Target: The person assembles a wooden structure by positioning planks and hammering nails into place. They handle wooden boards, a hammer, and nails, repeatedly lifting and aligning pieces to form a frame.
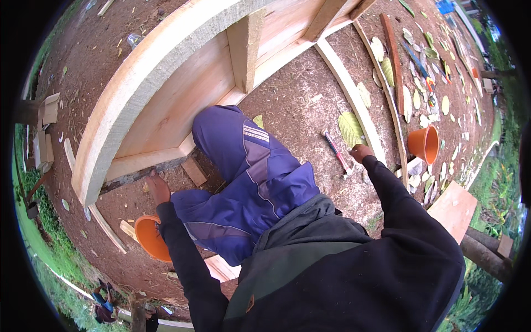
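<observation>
Closest to my head camera was the dark sweater (343, 271), with a small orange-edged mark too tiny for me to read. Beyond it I saw bent legs in purple-blue trousers (276, 174), a badge of pale stripes near one knee.

The left arm reached forward past an orange bucket (148, 239), whose contents I could not make out. The left hand (159, 187) was at the lower edge of the wooden frame (116, 105), fingers towards it; I couldn't tell how far they were spread, or whether they touched or held anything. A short wood block (194, 171) lay on the soil near that hand.

The right arm was bent at the elbow and stretched out to the right. The right hand (361, 152) looked loosely curled, knuckles up, just beside a big yellowish leaf (349, 128) and a pale wood strip (354, 94); whether it gripped something small, I couldn't tell. Near it, unheld, the red-handled hammer (335, 150) lay on the ground.

Farther right stood a second orange bucket (423, 144). The frame leaned across my view, propped on edge, and a reddish plank (391, 58) lay beyond the strips.
</observation>
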The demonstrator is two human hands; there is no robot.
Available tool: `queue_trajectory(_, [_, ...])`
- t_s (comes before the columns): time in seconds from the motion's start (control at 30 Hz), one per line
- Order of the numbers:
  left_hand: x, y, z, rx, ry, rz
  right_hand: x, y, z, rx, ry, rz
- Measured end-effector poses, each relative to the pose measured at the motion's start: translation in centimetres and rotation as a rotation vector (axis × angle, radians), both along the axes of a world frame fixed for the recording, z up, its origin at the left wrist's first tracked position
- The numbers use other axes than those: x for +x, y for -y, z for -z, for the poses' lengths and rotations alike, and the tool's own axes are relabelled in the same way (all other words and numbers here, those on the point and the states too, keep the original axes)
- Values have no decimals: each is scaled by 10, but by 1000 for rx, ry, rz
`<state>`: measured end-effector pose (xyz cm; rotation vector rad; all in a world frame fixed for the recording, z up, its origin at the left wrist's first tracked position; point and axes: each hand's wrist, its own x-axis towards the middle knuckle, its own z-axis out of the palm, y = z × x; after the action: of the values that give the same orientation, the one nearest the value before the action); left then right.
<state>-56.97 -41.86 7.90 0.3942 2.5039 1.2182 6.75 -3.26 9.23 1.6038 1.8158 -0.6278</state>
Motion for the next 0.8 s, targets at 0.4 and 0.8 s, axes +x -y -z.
queue_trajectory(0.4, [23,-32,-67,91,-241,71,-52,7,121,215,-274,-7])
queue_trajectory(0.8, [48,-46,-100,253,-103,66,-58,15,75,-226,-573,700])
